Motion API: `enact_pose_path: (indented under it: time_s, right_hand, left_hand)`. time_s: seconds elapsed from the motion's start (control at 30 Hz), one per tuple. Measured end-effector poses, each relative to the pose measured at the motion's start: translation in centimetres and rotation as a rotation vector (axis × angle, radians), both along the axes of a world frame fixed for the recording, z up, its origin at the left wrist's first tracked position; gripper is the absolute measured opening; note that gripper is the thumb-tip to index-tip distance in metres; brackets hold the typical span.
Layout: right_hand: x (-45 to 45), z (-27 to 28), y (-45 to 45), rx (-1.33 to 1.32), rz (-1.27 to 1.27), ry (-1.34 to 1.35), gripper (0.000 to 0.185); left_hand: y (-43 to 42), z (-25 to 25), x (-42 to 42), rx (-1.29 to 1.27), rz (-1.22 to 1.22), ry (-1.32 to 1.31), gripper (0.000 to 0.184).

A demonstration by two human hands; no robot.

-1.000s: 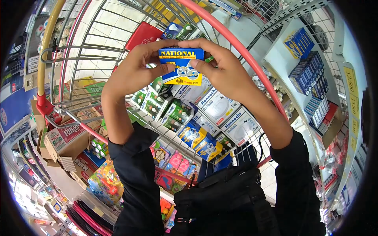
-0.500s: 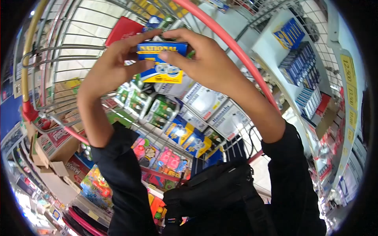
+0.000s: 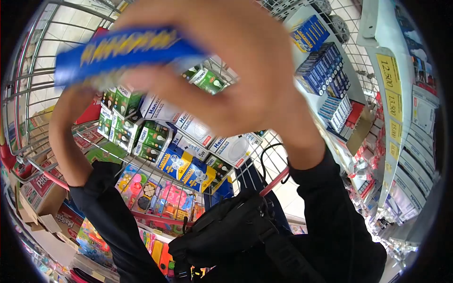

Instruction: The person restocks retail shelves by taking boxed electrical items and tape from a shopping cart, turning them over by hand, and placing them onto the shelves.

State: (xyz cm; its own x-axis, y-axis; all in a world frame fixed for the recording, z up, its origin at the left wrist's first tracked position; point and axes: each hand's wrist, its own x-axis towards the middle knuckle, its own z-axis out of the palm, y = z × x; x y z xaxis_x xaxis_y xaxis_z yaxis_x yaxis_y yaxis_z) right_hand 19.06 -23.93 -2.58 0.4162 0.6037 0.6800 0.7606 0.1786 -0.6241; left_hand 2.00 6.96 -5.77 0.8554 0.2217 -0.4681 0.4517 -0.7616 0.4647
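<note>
Very close to the camera, a blue box (image 3: pixel 127 52) with yellow lettering is blurred by motion. My right hand (image 3: pixel 236 56) is closed on it, with the thumb along its lower side. My left hand (image 3: pixel 78 96) reaches up to the left end of the box, which hides most of it; its fingers cannot be made out. Below lies a wire cart holding green Hori boxes (image 3: pixel 152 139), white Hannochs boxes (image 3: pixel 232 150) and blue-yellow National boxes (image 3: pixel 185 170).
On the right, a shelf holds stacked dark blue boxes (image 3: pixel 321 68) beside yellow price labels (image 3: pixel 389 70). Colourful toy packs (image 3: pixel 160 195) lie below the cart. Opened cartons (image 3: pixel 42 188) stand at the lower left. A black bag (image 3: pixel 224 226) hangs at my front.
The blue box has come up close to the camera and tilted, and my right hand now fills much of the upper view. The cart and shelf have shifted left in view.
</note>
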Motion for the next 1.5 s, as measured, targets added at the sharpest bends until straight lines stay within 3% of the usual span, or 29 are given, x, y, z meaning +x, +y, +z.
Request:
enact_pose_path:
  time_s: [0.07,0.13,0.17,0.27,0.33,0.53,0.67,0.77,0.97,1.5]
  right_hand:
    - [2.5,0.3,-1.6,0.004,-0.098,-0.113,0.035]
    - [4.2,0.1,-5.0,-0.145,-0.122,0.068,0.033]
    - [5.1,-0.4,-6.5,-0.171,-0.143,0.159,0.034]
    - [7.1,-5.2,-10.1,-0.035,-0.364,0.403,0.033]
    - [8.5,-7.9,-13.0,-0.215,-0.623,0.353,0.032]
    - [9.6,-13.3,-18.7,-0.742,-0.914,0.048,0.030]
    - [9.8,-16.5,-19.4,-0.799,-1.002,-0.116,0.030]
    - [10.7,-17.5,-19.9,-0.838,-0.974,0.018,0.030]
    - [10.8,-18.7,-20.3,-0.858,-1.016,-0.033,0.034]
    - [10.8,-18.5,-20.6,-0.915,-1.026,-0.154,0.035]
  left_hand:
    - [-2.7,2.0,1.7,-0.063,0.164,0.049,0.025]
    - [-3.3,2.6,2.0,-0.024,0.186,0.025,0.029]
    - [-2.2,2.7,2.0,-0.079,0.209,0.152,0.028]
    - [-2.7,3.7,1.5,-0.133,0.253,0.080,0.030]
    - [-2.1,3.5,1.2,-0.108,0.287,0.142,0.031]
    - [-2.0,4.0,0.8,-0.057,0.349,0.209,0.034]
    - [-2.4,3.6,0.6,-0.039,0.372,0.218,0.035]
    - [-2.3,3.3,0.6,-0.036,0.361,0.232,0.035]
    - [-2.9,3.6,0.8,-0.003,0.365,0.231,0.035]
    - [-3.0,3.2,0.7,0.000,0.363,0.213,0.038]
